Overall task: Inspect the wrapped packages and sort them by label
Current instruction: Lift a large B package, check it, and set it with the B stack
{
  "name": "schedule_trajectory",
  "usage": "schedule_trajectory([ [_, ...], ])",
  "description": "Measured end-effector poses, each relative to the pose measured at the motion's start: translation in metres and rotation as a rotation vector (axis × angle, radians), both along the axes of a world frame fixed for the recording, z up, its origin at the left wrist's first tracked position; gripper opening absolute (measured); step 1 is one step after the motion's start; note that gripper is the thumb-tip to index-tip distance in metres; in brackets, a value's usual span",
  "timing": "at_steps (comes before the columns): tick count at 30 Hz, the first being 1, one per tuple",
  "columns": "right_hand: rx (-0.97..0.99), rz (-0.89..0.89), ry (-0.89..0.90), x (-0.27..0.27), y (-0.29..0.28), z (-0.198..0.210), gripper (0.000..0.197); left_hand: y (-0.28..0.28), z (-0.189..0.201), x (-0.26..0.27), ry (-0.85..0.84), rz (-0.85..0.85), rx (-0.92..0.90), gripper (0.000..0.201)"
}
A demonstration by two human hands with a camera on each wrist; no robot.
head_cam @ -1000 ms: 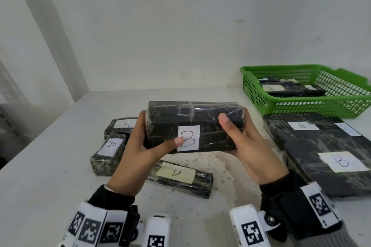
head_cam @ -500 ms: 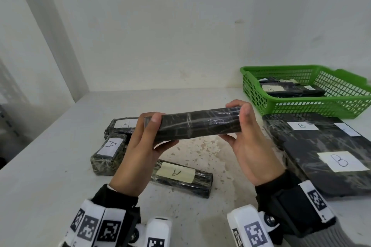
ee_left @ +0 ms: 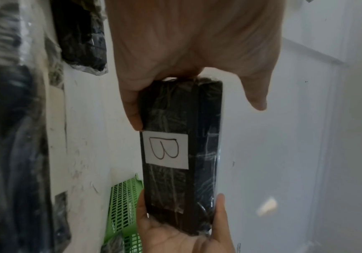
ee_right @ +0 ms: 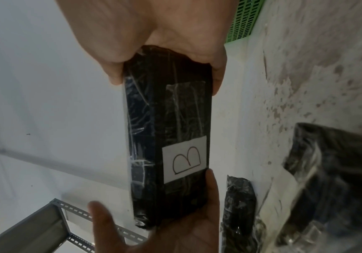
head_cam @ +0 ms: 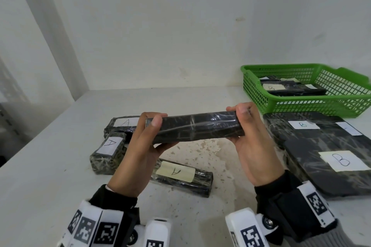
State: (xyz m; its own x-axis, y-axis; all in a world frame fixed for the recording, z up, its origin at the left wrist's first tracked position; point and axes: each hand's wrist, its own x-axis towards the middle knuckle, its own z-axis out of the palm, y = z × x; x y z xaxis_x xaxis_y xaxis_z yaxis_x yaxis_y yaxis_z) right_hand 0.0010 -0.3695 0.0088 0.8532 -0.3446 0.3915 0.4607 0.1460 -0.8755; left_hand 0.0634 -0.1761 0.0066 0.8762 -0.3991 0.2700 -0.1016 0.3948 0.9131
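head view: both hands, left hand [head_cam: 138, 158] and right hand [head_cam: 255, 146], grip b-labelled package [head_cam: 194, 128] ends.

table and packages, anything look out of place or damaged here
Nothing stands out. The held package, gripped at its ends by the left hand and right hand, carries a B label. A-labelled packages lie left, B-labelled ones right by the green basket. Wrapping looks intact.

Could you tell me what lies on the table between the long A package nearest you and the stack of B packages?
Only bare, stained table, seen in the head view.
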Motion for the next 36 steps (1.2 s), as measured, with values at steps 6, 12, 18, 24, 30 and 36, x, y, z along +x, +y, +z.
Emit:
schedule_trajectory([
  [6, -0.033, -0.037, 0.003, -0.001, 0.0, 0.0, 0.054, -0.005, -0.002, -0.003, 0.009, 0.02, 0.027, 0.041],
  [12, -0.048, -0.13, 0.001, -0.002, 0.006, -0.005, 0.041, -0.004, -0.001, -0.003, 0.04, 0.034, 0.056, 0.059],
  [18, -0.053, -0.116, 0.004, -0.007, 0.009, -0.001, 0.047, -0.007, 0.0, -0.004, 0.053, 0.053, 0.023, 0.045],
  [24, -0.072, -0.14, 0.047, -0.01, 0.012, -0.003, 0.05, -0.006, 0.0, -0.004, 0.051, 0.036, 0.027, 0.064],
  [30, -0.075, -0.147, 0.048, -0.011, 0.019, -0.001, 0.054, -0.006, 0.0, -0.004, 0.026, 0.083, 0.019, 0.053],
  [36, -0.087, -0.167, 0.009, -0.013, 0.021, -0.001, 0.052, -0.01, -0.003, -0.005, 0.005, 0.165, 0.029, 0.056],
])
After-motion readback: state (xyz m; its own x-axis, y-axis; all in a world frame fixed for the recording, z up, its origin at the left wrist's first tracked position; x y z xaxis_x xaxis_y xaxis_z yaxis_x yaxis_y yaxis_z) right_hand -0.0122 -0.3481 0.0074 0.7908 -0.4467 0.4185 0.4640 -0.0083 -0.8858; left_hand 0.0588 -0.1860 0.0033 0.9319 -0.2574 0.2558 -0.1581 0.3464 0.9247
